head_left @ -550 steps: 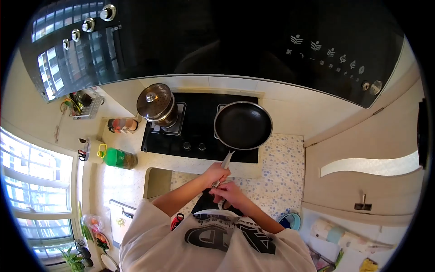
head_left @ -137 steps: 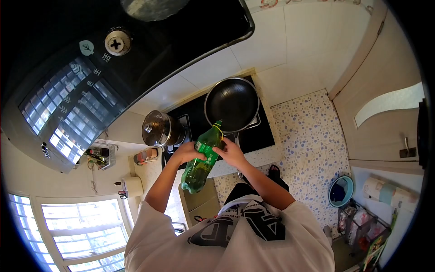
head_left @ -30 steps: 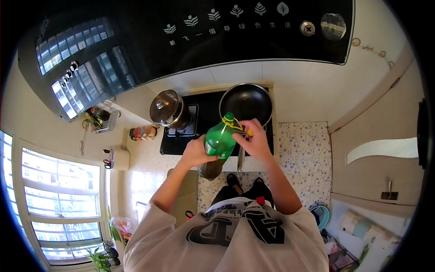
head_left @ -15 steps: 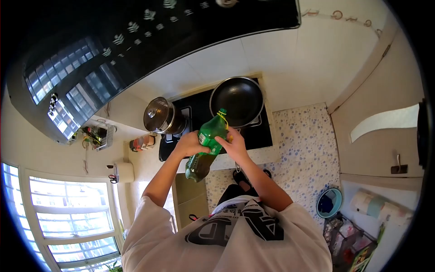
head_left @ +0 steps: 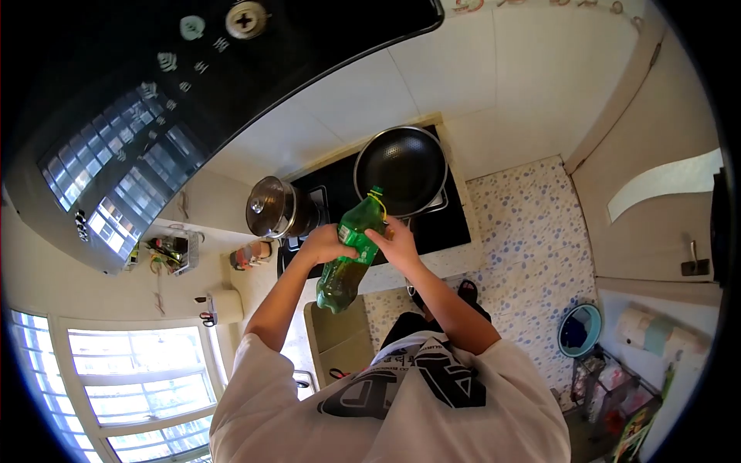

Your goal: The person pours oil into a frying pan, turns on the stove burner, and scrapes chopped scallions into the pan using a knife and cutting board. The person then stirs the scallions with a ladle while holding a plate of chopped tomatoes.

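Note:
A green plastic bottle [head_left: 341,284] is tilted between my hands, its neck pointing toward the stove and its base toward me. Dark liquid shows through the lower part. My left hand [head_left: 324,245] is closed around the bottle's left side near the label. From the right, my right hand [head_left: 397,245] grips its upper part. A green cap appears to be on the neck, with a yellow cord [head_left: 380,204] looped below it. Just beyond the neck, a black wok [head_left: 401,166] rests on the stove. To its left stands a lidded pot [head_left: 270,207].
The black stove [head_left: 455,224] is set against a tiled wall. A dark range hood [head_left: 255,85] hangs overhead at the left. Behind my left arm is a barred window [head_left: 143,363]. A door [head_left: 656,185] and a blue bucket [head_left: 580,330] are on the right.
The camera view has shifted slightly, moving the hood, window and floor in the picture. Both hands keep hold of the bottle in nearly the same pose.

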The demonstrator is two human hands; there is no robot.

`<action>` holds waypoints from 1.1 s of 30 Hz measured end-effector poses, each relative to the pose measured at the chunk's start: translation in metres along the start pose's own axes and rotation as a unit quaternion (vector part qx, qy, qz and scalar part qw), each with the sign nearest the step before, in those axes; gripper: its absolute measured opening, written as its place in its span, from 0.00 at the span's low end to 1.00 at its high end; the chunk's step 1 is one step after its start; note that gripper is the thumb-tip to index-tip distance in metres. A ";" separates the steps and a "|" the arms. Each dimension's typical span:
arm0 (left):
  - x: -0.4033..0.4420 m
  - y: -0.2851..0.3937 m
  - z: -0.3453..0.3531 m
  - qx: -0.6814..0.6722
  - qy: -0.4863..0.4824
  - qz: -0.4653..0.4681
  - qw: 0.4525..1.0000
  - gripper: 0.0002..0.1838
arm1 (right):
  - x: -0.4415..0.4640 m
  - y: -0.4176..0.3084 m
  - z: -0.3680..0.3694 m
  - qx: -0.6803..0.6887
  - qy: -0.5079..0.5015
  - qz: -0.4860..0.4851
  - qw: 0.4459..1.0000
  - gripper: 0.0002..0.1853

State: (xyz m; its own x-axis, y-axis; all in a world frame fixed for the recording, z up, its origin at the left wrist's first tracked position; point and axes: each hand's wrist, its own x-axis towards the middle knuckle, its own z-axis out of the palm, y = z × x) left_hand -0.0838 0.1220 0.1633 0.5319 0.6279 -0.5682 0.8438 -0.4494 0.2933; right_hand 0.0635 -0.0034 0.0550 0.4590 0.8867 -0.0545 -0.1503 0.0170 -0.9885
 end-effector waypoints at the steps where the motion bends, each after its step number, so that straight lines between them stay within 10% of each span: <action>1: 0.001 0.000 -0.001 -0.001 -0.003 -0.002 1.000 0.33 | 0.001 0.002 0.000 0.000 -0.002 0.004 1.000 0.23; 33: 0.017 -0.004 -0.005 0.015 -0.024 -0.010 1.000 0.31 | 0.012 0.013 0.003 0.035 -0.012 0.047 0.998 0.26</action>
State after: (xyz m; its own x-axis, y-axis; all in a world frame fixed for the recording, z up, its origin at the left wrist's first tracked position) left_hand -0.0776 0.1376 0.1564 0.5112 0.6059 -0.6096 0.8509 -0.4567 0.2596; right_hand 0.0642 0.0087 0.0418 0.4194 0.8967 -0.1416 -0.2518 -0.0350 -0.9672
